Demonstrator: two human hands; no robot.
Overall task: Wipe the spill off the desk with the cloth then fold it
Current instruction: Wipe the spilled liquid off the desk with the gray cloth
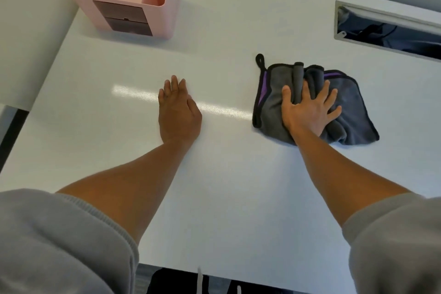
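A grey cloth (350, 112) with black and purple edging lies rumpled on the white desk (226, 186), right of centre, its hanging loop at the upper left corner. My right hand (310, 110) presses flat on the cloth with the fingers spread over its bunched folds. My left hand (177, 110) rests palm down on the bare desk to the left of the cloth, about a hand's width away, holding nothing. I cannot make out any spill on the desk; only a bright streak of reflected light shows between the hands.
A pink desk organiser (126, 0) with compartments and small drawers stands at the back left. A rectangular cable slot (386, 28) is cut into the desk at the back right. The desk's front edge runs just above my grey sleeves.
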